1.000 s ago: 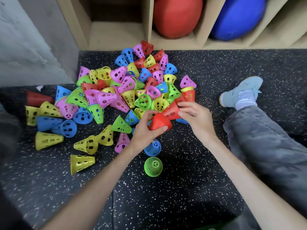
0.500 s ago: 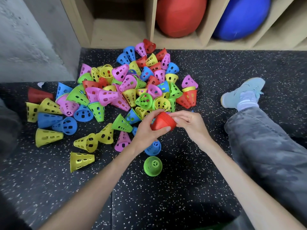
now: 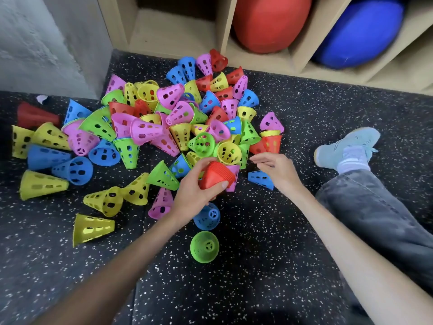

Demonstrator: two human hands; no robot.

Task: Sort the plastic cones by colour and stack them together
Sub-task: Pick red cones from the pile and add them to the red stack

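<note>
A heap of perforated plastic cones (image 3: 178, 118) in pink, yellow, green, blue and red covers the speckled black floor. My left hand (image 3: 196, 195) grips a stack of nested red cones (image 3: 215, 177) just in front of the heap. My right hand (image 3: 274, 170) hovers to the right of the stack with loosely curled fingers and holds nothing. It is close to two red cones (image 3: 269, 144) at the heap's right edge and above a lone blue cone (image 3: 260, 179). A red cone stack (image 3: 35, 116) lies at the far left.
A green cone (image 3: 204, 247) and a blue cone (image 3: 207, 216) lie near my left wrist. A wooden shelf (image 3: 295, 55) at the back holds a red ball (image 3: 269, 22) and a blue ball (image 3: 360, 31). My right leg and shoe (image 3: 346, 146) lie at right. A concrete wall (image 3: 35, 43) stands at left.
My right hand has let go of the red stack and moved right and up toward the heap's right edge. My left hand keeps hold of the stack.
</note>
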